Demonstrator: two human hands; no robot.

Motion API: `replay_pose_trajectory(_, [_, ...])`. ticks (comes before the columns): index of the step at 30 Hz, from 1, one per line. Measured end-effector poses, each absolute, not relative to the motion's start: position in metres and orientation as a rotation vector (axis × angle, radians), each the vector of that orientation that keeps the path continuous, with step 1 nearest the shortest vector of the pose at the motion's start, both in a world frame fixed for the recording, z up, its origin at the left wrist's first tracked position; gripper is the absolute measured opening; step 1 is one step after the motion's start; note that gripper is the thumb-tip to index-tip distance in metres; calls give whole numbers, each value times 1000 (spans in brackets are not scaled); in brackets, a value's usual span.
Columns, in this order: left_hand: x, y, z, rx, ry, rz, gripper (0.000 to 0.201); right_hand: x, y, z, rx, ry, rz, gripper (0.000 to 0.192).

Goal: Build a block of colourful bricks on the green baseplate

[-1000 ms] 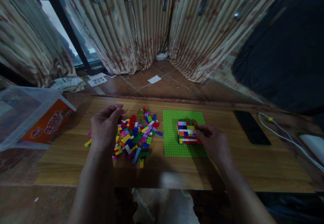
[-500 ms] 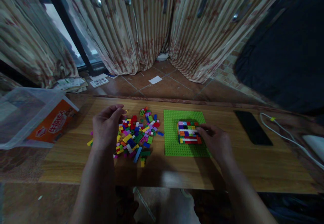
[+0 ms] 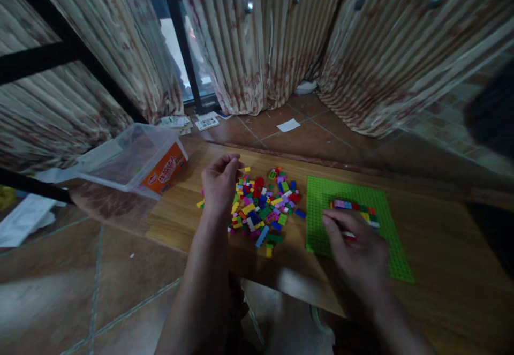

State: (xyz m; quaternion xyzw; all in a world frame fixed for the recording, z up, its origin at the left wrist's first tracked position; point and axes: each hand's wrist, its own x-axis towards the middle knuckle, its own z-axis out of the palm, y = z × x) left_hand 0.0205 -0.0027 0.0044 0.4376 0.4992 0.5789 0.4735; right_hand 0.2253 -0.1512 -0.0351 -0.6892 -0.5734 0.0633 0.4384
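My left hand [image 3: 218,186] hovers at the left edge of a pile of loose toy bricks [image 3: 265,213], thumb and fingers pinched together. A small yellow brick [image 3: 247,169] shows just beyond its fingertips; whether they hold anything is unclear. Over a green baseplate [image 3: 319,216] on the right, my right hand [image 3: 359,245] is closed, its fingertips pointing left. It covers much of a low multicoloured brick build [image 3: 347,205] on that plate. Anything between those fingers is hidden.
A clear plastic box [image 3: 136,157] with an orange label stands left of the wooden table [image 3: 180,205]. A dark flat object [image 3: 488,226] lies at the right edge. Striped curtains [image 3: 257,50] hang behind, and a white paper [image 3: 288,125] lies on the floor tiles.
The view has turned left, so the scene sits farther right. My right hand has moved from the build's right edge to over its left front part. My left hand keeps its pinch beside the pile.
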Motion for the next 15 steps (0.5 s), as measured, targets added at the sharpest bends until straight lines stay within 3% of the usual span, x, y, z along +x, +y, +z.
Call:
replay_pose_trajectory(6, [16, -2, 3, 1063, 1206, 1424, 13, 186, -139, -41, -1585, -1684, 307, 17])
replay_pose_trajectory(15, [11, -1, 2, 1015, 1154, 1462, 11, 134, -127, -60, -1432, -1870, 216, 19])
